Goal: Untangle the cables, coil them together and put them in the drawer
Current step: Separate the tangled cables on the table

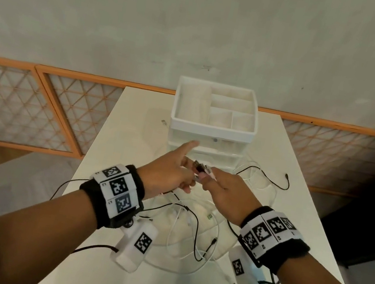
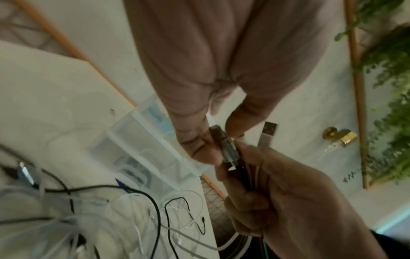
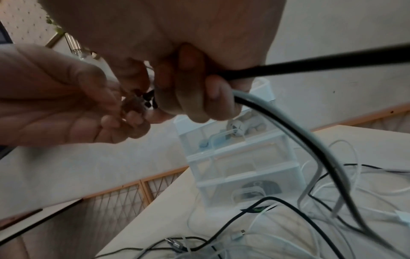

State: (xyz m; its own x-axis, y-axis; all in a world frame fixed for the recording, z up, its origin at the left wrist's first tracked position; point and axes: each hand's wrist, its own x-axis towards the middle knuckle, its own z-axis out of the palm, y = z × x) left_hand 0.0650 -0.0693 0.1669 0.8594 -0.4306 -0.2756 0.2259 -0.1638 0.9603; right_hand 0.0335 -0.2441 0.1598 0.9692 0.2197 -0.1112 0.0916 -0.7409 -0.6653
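Note:
Both hands meet above the white table (image 1: 133,132), just in front of the drawer unit (image 1: 212,131). My left hand (image 1: 192,169) pinches a dark plug (image 2: 221,140) between thumb and fingers, its index finger stretched toward the unit. My right hand (image 1: 207,178) grips a bunch of cable ends; a white USB plug (image 2: 269,131) sticks up from it, and a black cable (image 3: 310,68) and a grey cable (image 3: 288,126) hang below its fingers (image 3: 188,105). Under the hands lies the tangle of black and white cables (image 1: 191,230).
The unit has an open compartment tray on top and clear drawers (image 3: 244,166) below, all pushed in, with items inside. A black cable (image 1: 274,182) loops out to the right of it. Loose plugs (image 3: 237,234) lie near the table's front.

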